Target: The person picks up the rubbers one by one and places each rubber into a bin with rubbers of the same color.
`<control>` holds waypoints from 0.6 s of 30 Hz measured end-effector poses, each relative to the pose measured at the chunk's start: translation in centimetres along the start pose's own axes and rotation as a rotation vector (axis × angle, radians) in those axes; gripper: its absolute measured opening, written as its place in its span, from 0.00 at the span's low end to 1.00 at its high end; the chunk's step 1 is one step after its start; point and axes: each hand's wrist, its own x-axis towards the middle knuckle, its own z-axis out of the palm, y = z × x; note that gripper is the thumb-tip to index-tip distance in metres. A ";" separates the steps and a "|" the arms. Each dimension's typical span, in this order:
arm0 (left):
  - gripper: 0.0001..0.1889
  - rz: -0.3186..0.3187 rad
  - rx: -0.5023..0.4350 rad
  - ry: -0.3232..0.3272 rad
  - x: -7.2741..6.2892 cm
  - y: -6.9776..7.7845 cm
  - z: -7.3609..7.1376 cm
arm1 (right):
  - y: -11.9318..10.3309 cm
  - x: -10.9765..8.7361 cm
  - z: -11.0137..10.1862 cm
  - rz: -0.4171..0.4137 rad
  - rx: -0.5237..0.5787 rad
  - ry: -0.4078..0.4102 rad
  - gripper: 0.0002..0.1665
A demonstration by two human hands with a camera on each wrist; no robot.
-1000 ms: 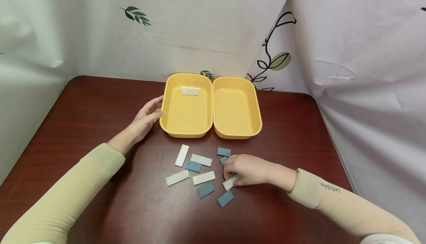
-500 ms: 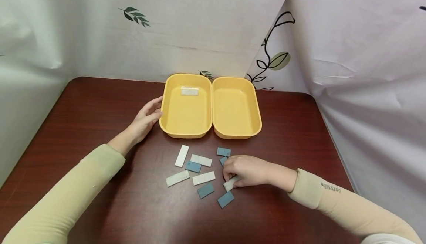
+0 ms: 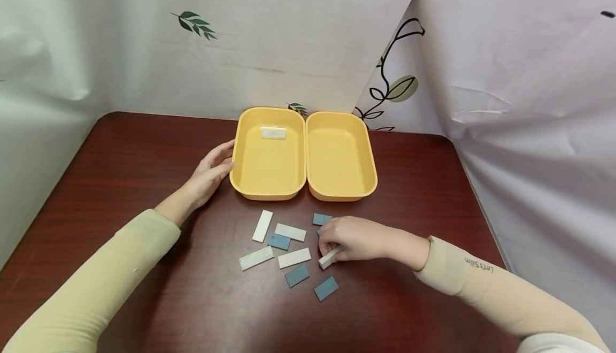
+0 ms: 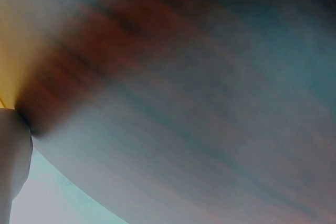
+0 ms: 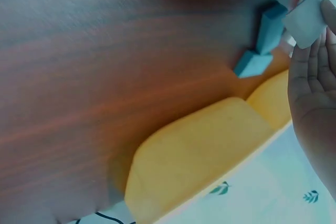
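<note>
In the head view my right hand (image 3: 353, 239) pinches a white rectangular block (image 3: 329, 258) between thumb and fingers, tilted up over the table. The right wrist view shows this white block (image 5: 306, 20) under the thumb. My left hand (image 3: 210, 174) rests against the outer left side of the left yellow tray (image 3: 269, 197), fingers fairly straight. One white block (image 3: 273, 132) lies inside that tray near its far wall. Several white blocks, such as one (image 3: 294, 258) in the middle, and shorter blue-grey blocks, such as one (image 3: 326, 288) nearest me, lie scattered in front.
A right yellow tray (image 3: 343, 198) stands side by side with the left one at the back of the dark red-brown table (image 3: 144, 144). White curtains (image 3: 289, 48) with leaf prints hang behind it and at the sides. Another blue-grey block (image 3: 322, 219) lies just beyond my right hand.
My right hand has lifted the white block off the table and moved slightly away from me, tilting the block. The left hand stays at the tray.
</note>
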 end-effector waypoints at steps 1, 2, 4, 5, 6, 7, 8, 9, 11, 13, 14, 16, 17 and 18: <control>0.34 0.000 0.000 0.001 0.0 0.0 0.0 | 0.0 0.1 -0.3 -0.005 -0.003 0.009 0.11; 0.34 0.000 -0.001 0.001 0.0 0.0 0.0 | -0.1 0.2 -0.5 -0.005 -0.007 0.016 0.11; 0.34 0.003 -0.002 0.001 0.0 0.0 0.0 | -0.2 0.4 -0.9 -0.008 -0.010 0.032 0.10; 0.34 0.003 -0.002 0.001 0.0 0.0 0.0 | -0.2 0.5 -1.1 -0.011 -0.012 0.040 0.10; 0.34 0.004 -0.001 0.001 0.0 0.0 0.0 | -0.2 0.6 -1.3 -0.014 -0.015 0.047 0.10; 0.34 0.005 -0.001 0.001 0.0 0.0 0.0 | -0.2 0.8 -1.5 -0.019 -0.017 0.053 0.09; 0.34 0.006 -0.002 0.001 0.0 0.0 0.0 | -0.2 0.9 -1.6 -0.022 -0.018 0.060 0.09; 0.34 0.006 -0.001 0.002 0.0 0.0 0.0 | -0.2 1.1 -1.8 -0.025 -0.015 0.065 0.10; 0.34 0.007 -0.002 0.004 -0.1 -0.1 0.0 | -0.1 1.4 -2.2 -0.032 -0.014 0.077 0.10; 0.34 0.010 -0.003 0.002 0.0 -0.1 -0.1 | -0.1 1.7 -2.6 -0.033 -0.017 0.088 0.10; 0.34 0.010 -0.004 0.002 0.0 -0.1 -0.1 | 0.0 1.9 -2.8 -0.033 -0.019 0.096 0.10; 0.34 0.012 -0.004 0.000 0.0 -0.1 -0.1 | 0.0 2.2 -3.3 -0.031 -0.028 0.113 0.10; 0.34 0.011 -0.002 -0.001 0.0 -0.1 -0.1 | 0.1 2.4 -3.5 -0.028 -0.032 0.120 0.10; 0.34 0.009 0.000 -0.001 0.0 -0.1 -0.1 | 0.1 2.6 -3.7 -0.023 -0.032 0.127 0.10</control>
